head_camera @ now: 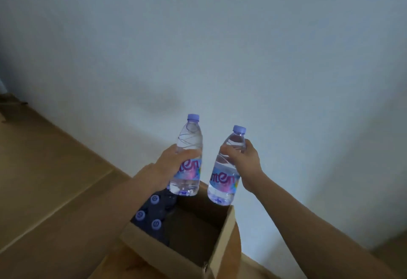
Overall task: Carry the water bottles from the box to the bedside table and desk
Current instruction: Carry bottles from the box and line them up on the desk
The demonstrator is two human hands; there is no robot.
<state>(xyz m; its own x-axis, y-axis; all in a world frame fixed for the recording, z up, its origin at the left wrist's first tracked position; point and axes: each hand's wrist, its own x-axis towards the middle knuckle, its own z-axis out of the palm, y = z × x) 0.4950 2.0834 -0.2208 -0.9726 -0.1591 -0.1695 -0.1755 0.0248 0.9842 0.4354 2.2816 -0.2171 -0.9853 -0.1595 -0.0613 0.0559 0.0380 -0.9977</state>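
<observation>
I hold two clear water bottles with pale purple caps and blue-pink labels, both upright above an open cardboard box (222,245). My left hand (174,164) grips the left bottle (189,137) around its middle. My right hand (244,162) grips the right bottle (224,181) by its upper part, just below the neck. Inside the box, at its left side, stand more bottles (154,212), seen as purple caps. The right half of the box shows bare cardboard bottom. The bedside table and desk are out of view.
A plain white wall (220,47) rises right behind the box. Light wooden flooring (44,179) stretches to the left. Something dark sits at the far left edge (8,102), too dim to identify.
</observation>
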